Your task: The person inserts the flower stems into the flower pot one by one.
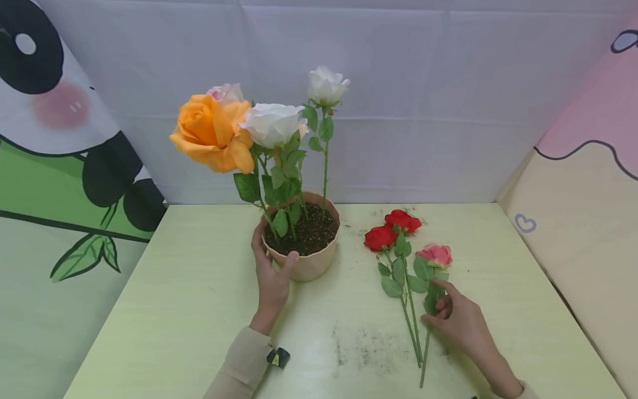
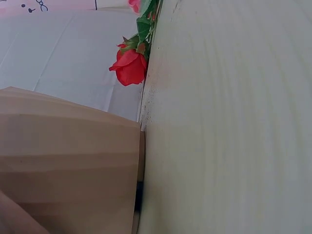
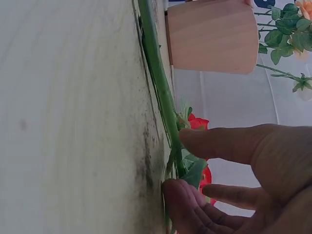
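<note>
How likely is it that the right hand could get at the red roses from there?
Probably yes: the right hand is at the pink rose, and the red roses lie close beside it. Only the pink rose's stem and leaves seem to lie between.

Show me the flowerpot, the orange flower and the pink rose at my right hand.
Flowerpot [image 1: 315,267], head view, on its outer wall.
Orange flower [image 1: 211,133], head view, on its petals.
Pink rose [image 1: 436,255], head view, on its bloom.
</note>
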`<state>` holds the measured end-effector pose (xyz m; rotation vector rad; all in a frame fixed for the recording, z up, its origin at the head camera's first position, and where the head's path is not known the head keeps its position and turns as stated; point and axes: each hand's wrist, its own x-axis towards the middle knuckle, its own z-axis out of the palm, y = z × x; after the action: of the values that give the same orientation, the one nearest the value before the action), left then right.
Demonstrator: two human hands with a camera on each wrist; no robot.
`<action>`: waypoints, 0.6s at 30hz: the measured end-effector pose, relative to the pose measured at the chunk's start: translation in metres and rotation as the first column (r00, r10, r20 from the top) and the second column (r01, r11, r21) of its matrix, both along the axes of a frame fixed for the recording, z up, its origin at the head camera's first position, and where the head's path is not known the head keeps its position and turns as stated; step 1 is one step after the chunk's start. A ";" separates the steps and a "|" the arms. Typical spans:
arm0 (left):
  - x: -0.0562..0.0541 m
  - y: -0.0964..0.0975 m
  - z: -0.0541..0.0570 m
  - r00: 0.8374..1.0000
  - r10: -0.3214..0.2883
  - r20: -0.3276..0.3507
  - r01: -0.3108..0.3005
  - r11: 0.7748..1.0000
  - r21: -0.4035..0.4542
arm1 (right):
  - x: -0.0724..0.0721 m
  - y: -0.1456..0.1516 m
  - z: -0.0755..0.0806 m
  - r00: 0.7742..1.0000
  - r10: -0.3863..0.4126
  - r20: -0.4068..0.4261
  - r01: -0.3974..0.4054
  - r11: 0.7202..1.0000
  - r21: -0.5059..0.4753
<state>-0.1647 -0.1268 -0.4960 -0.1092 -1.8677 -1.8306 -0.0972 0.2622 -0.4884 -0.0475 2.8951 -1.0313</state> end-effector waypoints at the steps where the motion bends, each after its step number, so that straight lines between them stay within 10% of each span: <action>1: 0.000 0.000 0.000 1.000 0.000 0.000 0.000 1.000 0.000 | 0.000 0.000 0.000 1.000 0.004 0.003 -0.004 1.000 0.006; 18: -0.001 0.001 -0.001 1.000 0.006 -0.004 -0.006 1.000 0.003 | 0.001 0.004 -0.002 1.000 0.001 -0.022 -0.001 1.000 0.001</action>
<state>-0.1655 -0.1262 -0.4966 -0.1054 -1.8606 -1.8278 -0.0959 0.2658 -0.4905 -0.0612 2.9151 -1.0350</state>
